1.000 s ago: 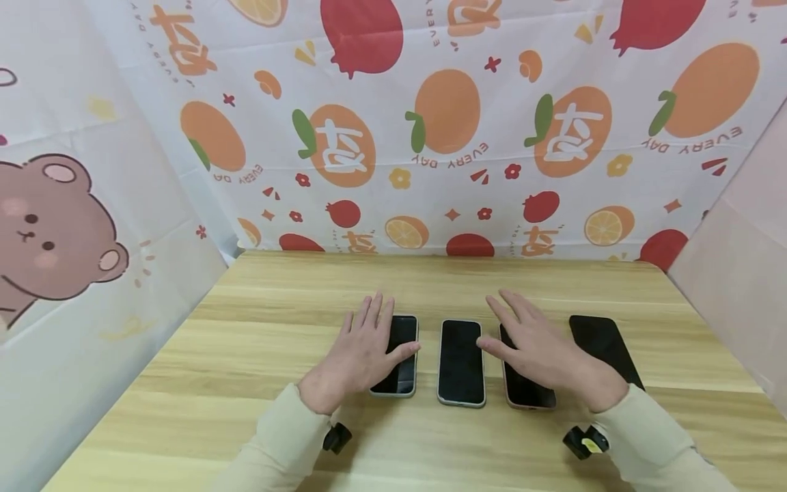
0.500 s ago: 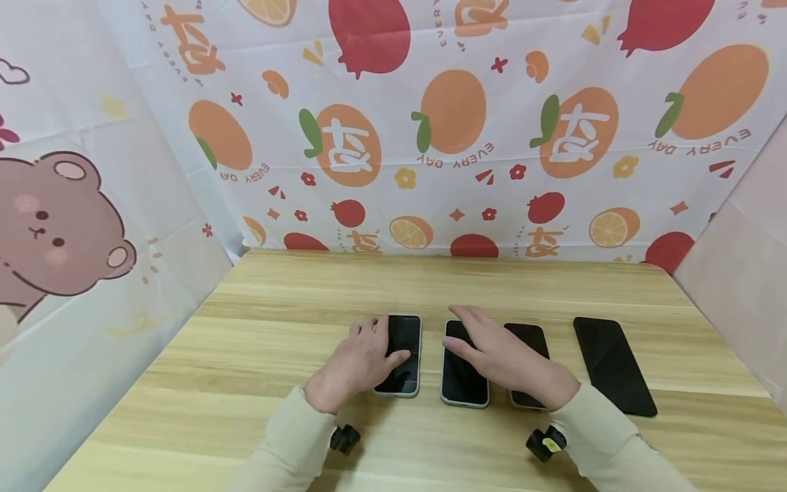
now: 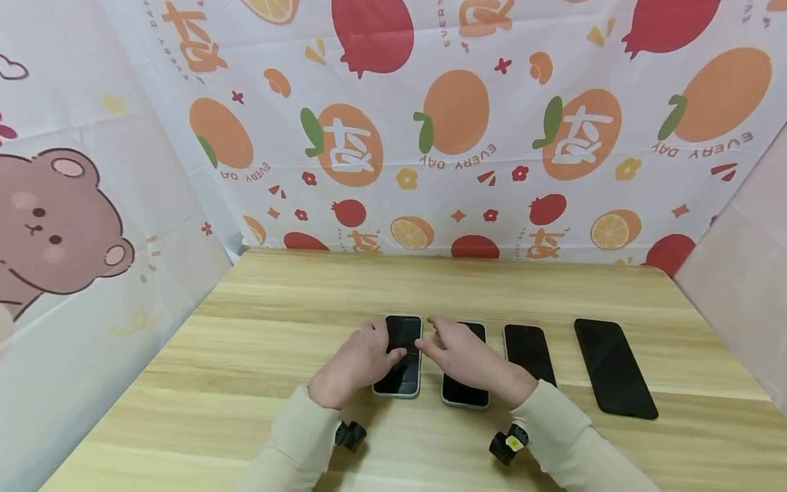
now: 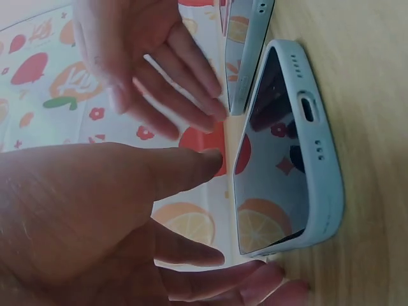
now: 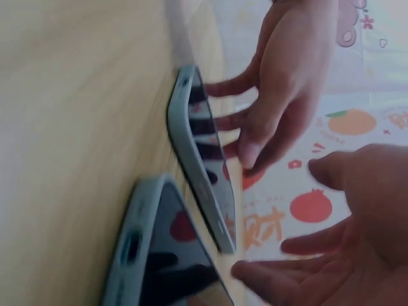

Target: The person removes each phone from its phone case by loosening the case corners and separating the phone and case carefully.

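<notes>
The leftmost phone (image 3: 406,377), dark-screened in a pale case, lies face up on the table. My left hand (image 3: 356,359) is at its left side, fingers bent down by the edge and thumb over the screen. In the left wrist view, a gap shows between that thumb and the phone (image 4: 274,166). Over the second pale-cased phone (image 3: 464,395) is my right hand (image 3: 470,359), covering its middle. Its fingers reach toward the gap beside the leftmost phone, loosely bent and holding nothing. The right wrist view shows both phones, with the left hand's fingertips (image 5: 233,121) near the farther one.
Right of the hands lies a third phone (image 3: 530,348), its lower part behind the right forearm. A larger black phone (image 3: 615,369) lies slanted farther right. The wooden table (image 3: 295,287) ends at a fruit-print cloth (image 3: 393,137); a bear-print cloth (image 3: 166,198) hangs left.
My right hand has moved left from the third phone to the second, uncovering the black phone. My left hand has drawn back, its fingers bending down at the leftmost phone's left edge.
</notes>
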`<state>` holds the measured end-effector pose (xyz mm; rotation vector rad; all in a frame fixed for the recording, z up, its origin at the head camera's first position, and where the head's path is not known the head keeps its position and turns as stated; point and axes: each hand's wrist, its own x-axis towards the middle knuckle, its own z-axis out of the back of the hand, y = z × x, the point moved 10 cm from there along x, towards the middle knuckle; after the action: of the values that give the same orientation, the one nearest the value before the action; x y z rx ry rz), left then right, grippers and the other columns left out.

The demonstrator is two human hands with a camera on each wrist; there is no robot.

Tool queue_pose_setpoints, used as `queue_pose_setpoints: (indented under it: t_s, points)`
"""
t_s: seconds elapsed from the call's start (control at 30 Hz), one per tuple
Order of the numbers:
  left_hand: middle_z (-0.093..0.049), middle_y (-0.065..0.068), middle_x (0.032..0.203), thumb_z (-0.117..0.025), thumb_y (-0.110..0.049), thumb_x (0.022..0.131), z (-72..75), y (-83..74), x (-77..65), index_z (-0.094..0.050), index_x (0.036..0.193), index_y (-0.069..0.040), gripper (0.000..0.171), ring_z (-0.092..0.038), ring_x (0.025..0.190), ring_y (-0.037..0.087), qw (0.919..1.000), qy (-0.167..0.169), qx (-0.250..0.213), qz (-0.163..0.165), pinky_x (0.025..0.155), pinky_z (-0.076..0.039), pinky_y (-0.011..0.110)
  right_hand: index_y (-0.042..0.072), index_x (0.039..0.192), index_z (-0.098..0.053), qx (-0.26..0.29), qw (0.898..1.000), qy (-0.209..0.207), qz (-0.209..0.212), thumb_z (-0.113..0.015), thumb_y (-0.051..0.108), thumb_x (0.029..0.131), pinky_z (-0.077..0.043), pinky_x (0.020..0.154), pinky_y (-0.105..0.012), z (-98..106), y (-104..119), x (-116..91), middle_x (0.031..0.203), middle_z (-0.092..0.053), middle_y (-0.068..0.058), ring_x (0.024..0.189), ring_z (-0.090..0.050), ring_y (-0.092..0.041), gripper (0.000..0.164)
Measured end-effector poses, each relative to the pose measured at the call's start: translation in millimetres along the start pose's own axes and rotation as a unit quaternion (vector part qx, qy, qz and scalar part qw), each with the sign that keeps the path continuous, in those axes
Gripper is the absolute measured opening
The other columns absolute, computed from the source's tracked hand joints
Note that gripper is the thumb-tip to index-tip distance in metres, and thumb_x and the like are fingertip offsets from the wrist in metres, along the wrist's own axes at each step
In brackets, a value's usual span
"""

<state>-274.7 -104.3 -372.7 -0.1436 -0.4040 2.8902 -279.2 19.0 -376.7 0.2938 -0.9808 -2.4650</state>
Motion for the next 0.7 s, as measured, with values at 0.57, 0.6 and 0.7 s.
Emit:
queue_pose_setpoints:
  t_s: [0.57,0.6,0.7]
  points:
    - [-0.063,0.010,0.083,-0.067,-0.012,0.094,-5.0,18.7,16.1,-0.060,0.105,0.006,0.022,-0.056,0.067,0.017,0.9739,0.033,-0.223,0.031,0.056,-0.045,0.026,-0.003,0.143,-0.046,0.064,0.997,-0.007,-0.039,-0.051,0.033,0.103,-0.048,0.102,-0.053,-14,-2,-1,0.137,-0.058,-0.021,0.124,-0.058,-0.031,0.055]
    - [-0.065,0.010,0.084,-0.067,-0.010,0.093,-6.8,19.6,16.3,-0.061,0.106,0.006,0.022,-0.059,0.067,0.017,0.9689,0.036,-0.242,0.036,0.057,-0.047,0.027,-0.003,0.144,-0.045,0.068,0.997,-0.007,-0.042,-0.051,0.033,0.103,-0.048,0.102,-0.053,-14,-3,-2,0.138,-0.057,-0.022,0.126,-0.057,-0.032,0.055]
    - [-0.069,0.014,0.089,-0.067,-0.007,0.093,-14.0,21.9,16.3,-0.059,0.114,0.008,0.027,-0.068,0.071,0.019,0.9449,0.047,-0.321,0.045,0.059,-0.056,0.030,-0.004,0.143,-0.046,0.079,0.996,-0.005,-0.043,-0.051,0.034,0.103,-0.049,0.100,-0.052,-16,-1,-4,0.135,-0.059,-0.022,0.121,-0.059,-0.031,0.056]
